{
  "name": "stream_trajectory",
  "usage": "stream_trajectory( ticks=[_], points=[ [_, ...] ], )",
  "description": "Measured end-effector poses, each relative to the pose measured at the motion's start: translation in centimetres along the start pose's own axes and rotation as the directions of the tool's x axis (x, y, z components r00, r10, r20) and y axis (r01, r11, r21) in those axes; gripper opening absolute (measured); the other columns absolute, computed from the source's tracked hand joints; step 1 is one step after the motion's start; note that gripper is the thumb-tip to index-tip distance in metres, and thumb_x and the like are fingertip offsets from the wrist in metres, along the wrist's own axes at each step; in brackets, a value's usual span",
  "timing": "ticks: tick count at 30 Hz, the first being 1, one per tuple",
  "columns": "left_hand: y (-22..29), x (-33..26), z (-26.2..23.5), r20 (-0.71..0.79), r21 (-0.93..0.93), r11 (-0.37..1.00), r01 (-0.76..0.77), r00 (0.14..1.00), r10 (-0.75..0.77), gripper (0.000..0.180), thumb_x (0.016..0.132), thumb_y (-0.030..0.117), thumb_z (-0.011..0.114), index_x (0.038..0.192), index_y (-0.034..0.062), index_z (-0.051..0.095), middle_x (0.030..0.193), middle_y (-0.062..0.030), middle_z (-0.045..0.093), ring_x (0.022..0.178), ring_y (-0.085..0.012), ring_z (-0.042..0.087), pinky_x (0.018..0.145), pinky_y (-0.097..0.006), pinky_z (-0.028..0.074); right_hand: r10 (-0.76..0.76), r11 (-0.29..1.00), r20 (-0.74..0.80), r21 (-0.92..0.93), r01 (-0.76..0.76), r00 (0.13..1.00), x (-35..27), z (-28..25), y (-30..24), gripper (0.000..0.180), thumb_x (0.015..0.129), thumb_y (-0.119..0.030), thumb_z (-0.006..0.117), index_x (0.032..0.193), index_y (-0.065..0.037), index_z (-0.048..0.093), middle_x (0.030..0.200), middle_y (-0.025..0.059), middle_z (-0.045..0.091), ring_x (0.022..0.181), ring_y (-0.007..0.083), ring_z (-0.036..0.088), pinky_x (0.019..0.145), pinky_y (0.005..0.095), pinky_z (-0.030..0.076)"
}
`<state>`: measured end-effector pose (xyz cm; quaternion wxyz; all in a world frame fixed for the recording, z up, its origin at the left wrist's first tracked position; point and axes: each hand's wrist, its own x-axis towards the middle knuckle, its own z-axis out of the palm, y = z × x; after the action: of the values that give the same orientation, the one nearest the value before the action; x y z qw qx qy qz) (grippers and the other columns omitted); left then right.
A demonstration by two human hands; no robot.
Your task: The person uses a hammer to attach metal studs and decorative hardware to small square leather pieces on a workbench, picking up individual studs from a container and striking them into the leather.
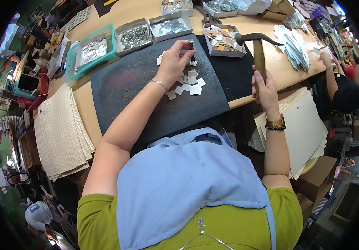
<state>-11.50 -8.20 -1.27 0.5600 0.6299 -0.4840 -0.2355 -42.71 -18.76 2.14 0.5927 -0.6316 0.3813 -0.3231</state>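
Note:
My left hand pinches a short dark metal punch, which stands upright over the dark mat. The punch's lower end is beside a small pale square. More loose pale squares lie scattered on the mat just below this hand, some overlapping. My right hand is wrapped round the wooden handle of a hammer. The hammer's dark metal head is raised, pointing away from me, with a blunt face on the left and a curved pointed end on the right.
A box of mixed squares stands behind the mat at right. Boxes of small metal pieces and a teal basket line the far left. Textured sheets are stacked at left, more sheets at right. A co-worker sits at right.

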Motion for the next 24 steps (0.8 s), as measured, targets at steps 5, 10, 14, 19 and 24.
stream_trajectory(
  ticks=[5, 10, 14, 19, 24],
  points=[
    [-0.8, 0.1, 0.2, 0.013, 0.07, 0.997, -0.042, 0.999, 0.041, 0.023, 0.102, 0.016, 0.072, 0.12, 0.0045, 0.065, 0.11, -0.0028, 0.077, 0.095, -0.0091, 0.072, 0.079, -0.027, 0.058, -0.004, 0.998, 0.134, -0.065, 0.013, 0.991, 0.0, 2.1, -1.6, 0.033, 0.108, -0.03, 0.063, 0.128, -0.004, 0.06, 0.084, -0.0035, 0.055, 0.057, 0.002, 0.051, 0.048, 0.0197, 0.043],
    [-0.7, -0.2, 0.5, 0.062, 0.071, 0.996, -0.062, 0.996, 0.057, 0.022, 0.102, 0.012, 0.07, 0.121, 0.0022, 0.064, 0.111, -0.0061, 0.077, 0.101, -0.0133, 0.075, 0.085, -0.027, 0.059, -0.361, 0.93, 0.135, -0.02, 0.367, 0.923, 0.3, 5.4, -5.7, 0.03, 0.108, -0.028, 0.063, 0.127, -0.005, 0.06, 0.084, -0.0042, 0.056, 0.06, 0.0025, 0.051, 0.053, 0.0199, 0.043],
    [-0.7, -0.6, 0.7, 0.084, 0.097, 0.991, -0.096, 0.993, 0.088, 0.021, 0.103, 0.012, 0.069, 0.12, 0.0012, 0.063, 0.108, -0.0073, 0.077, 0.101, -0.0151, 0.075, 0.085, -0.028, 0.059, -0.483, 0.87, 0.147, -0.031, 0.492, 0.863, 0.3, 6.9, -7.0, 0.03, 0.108, -0.026, 0.064, 0.127, -0.003, 0.058, 0.082, 0.0012, 0.06, 0.064, 0.0085, 0.057, 0.06, 0.025, 0.048],
    [0.2, -0.7, 0.4, 0.073, 0.274, 0.958, -0.081, 0.995, 0.063, 0.019, 0.105, 0.016, 0.066, 0.117, 0.0023, 0.058, 0.104, -0.0087, 0.076, 0.095, -0.0177, 0.075, 0.079, -0.03, 0.058, -0.1, 0.825, 0.339, -0.498, 0.268, 0.935, -0.3, 5.5, -7.0, 0.036, 0.106, -0.028, 0.063, 0.127, 0.001, 0.057, 0.085, 0.0165, 0.066, 0.073, 0.0243, 0.062, 0.07, 0.0372, 0.051],
    [-0.9, -0.5, 0.5, -0.06, 0.135, 0.988, -0.073, 0.995, 0.082, 0.019, 0.108, 0.017, 0.061, 0.121, 0.0049, 0.053, 0.101, -0.0086, 0.074, 0.088, -0.0167, 0.072, 0.078, -0.031, 0.056, -0.091, 0.907, 0.233, -0.382, 0.177, 0.968, -1.8, 4.4, -4.6, 0.035, 0.107, -0.03, 0.063, 0.125, 0.0, 0.059, 0.079, 0.0045, 0.061, 0.065, 0.0124, 0.057, 0.061, 0.0313, 0.047]
  ],
)
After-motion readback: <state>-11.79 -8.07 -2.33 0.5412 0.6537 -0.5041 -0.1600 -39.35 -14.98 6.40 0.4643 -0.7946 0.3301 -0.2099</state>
